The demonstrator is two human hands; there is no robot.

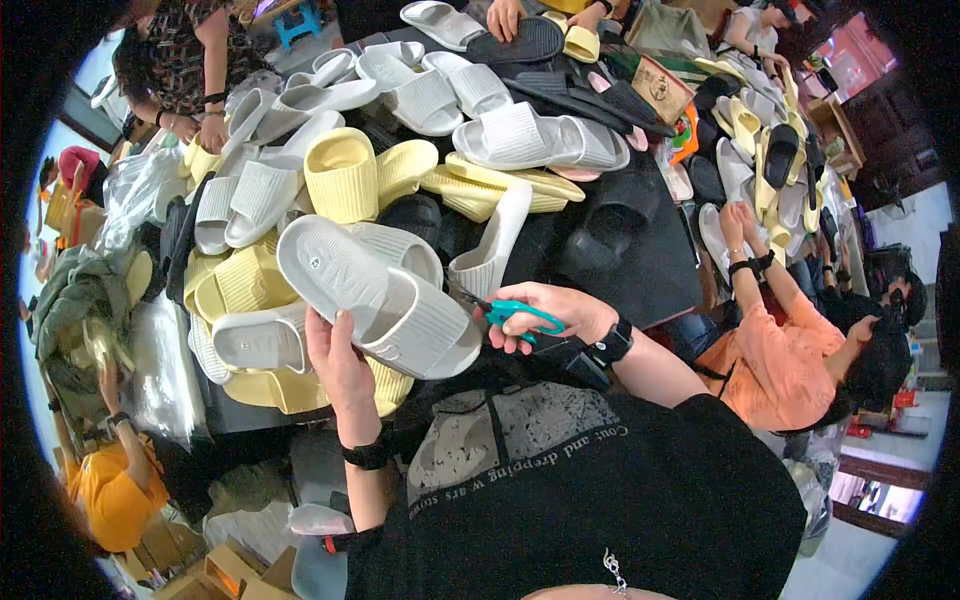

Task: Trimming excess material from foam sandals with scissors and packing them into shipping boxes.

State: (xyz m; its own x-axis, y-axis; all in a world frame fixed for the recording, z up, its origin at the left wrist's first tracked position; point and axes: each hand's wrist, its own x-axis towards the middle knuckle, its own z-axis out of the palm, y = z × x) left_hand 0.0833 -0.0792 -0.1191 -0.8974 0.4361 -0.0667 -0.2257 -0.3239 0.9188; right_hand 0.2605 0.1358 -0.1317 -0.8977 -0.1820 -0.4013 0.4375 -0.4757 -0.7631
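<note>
My left hand (342, 365) grips a light grey slide sandal (420, 322) near its heel side, tilted so the footbed and ribbed strap face me. Another grey slide (403, 243) shows just behind it, and whether the two touch I cannot tell. In my right hand (570, 308) is a pair of small scissors (535, 316) with teal handles, fingers wrapped round them. Their blades point left, close to the toe end of the held slide. Around my left hand lie yellow slides (245, 285) and a grey slide (262, 342).
Grey, yellow and black slides heap across the dark table (655, 265). Past them, a co-worker's hand (506, 18) rests by a black sole (520, 42). People in orange (780, 355) and yellow (115, 490) work at either side. Clear plastic bags (165, 350) lie at the left.
</note>
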